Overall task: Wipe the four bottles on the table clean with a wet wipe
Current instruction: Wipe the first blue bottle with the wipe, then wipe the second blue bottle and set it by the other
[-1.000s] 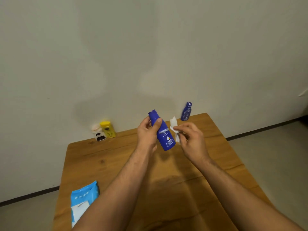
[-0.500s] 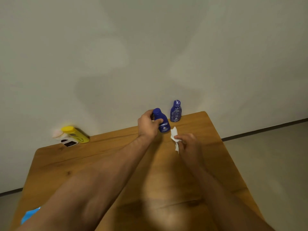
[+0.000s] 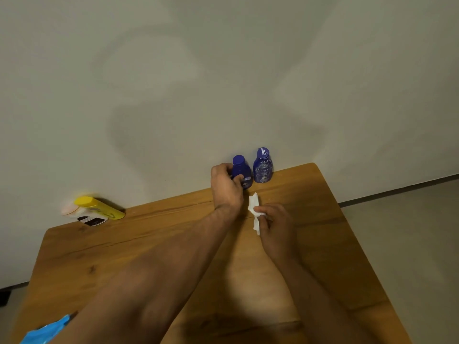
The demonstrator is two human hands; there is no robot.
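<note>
Upright blue bottle [image 3: 242,170] is gripped by left hand [image 3: 227,187] at far edge of table [image 3: 310,194], just beside second blue bottle [image 3: 262,167]. Wipe [image 3: 254,207] is pinched in right hand [image 3: 275,227]. Yellow bottle [image 3: 99,208] is seen well left, nearer left hand.

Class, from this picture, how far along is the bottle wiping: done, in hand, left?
Done, probably: the patterned blue bottle stands by the wall. In hand: left hand grips the plain blue bottle beside it; right hand pinches the wet wipe. Left: yellow bottle and white bottle, untouched far left.
</note>
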